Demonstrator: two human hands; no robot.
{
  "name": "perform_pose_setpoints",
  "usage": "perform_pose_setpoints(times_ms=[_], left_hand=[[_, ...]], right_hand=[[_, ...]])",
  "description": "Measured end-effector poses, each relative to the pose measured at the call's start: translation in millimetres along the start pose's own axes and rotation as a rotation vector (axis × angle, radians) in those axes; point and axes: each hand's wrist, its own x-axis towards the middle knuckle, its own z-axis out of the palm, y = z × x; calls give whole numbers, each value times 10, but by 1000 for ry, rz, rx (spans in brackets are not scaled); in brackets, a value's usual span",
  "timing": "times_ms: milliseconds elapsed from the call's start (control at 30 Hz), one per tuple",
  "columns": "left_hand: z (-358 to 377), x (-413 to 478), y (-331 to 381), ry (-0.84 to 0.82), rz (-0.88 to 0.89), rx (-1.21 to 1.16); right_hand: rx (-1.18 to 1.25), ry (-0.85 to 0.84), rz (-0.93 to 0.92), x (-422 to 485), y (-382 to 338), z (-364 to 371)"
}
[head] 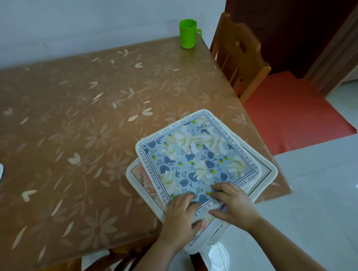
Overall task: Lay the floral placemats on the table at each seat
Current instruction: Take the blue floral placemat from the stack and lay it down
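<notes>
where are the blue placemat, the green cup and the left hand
blue placemat (196, 155), head view, middle of its floral print
green cup (188, 34), head view, its outer wall
left hand (178, 217), head view, back of the hand

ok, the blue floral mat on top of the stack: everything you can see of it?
Blue floral square placemat: white flowers, navy leaves, yellow dots, cream rounded rim with printed lettering. Lies flat, turned cornerwise, atop a peach floral placemat at the near right corner of the brown flower-patterned table. Left hand and right hand lie on its near corner, fingers on top; pinch unclear.
</notes>
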Motion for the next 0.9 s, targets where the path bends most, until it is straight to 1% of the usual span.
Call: perform_pose_setpoints(times_ms=[100, 167, 367, 467, 633, 733, 900], left_hand=[[-6, 43, 32, 19, 18, -12], [-25, 67, 56, 26, 11, -64], [-154, 124, 104, 6, -134, -242], [-284, 130, 94, 26, -169, -301], [-511, 105, -7, 82, -256, -362], [-595, 93, -9, 96, -278, -366], [-625, 53, 36, 127, -227, -216]], right_hand=[[40, 17, -17, 33, 7, -21], [71, 24, -14, 43, -2, -35], [135, 27, 8, 24, -21, -95], [132, 47, 25, 15, -1, -140], [137, 102, 115, 0, 91, -226], [132, 124, 144, 23, 74, -274], [155, 163, 98, 196, -101, -361]])
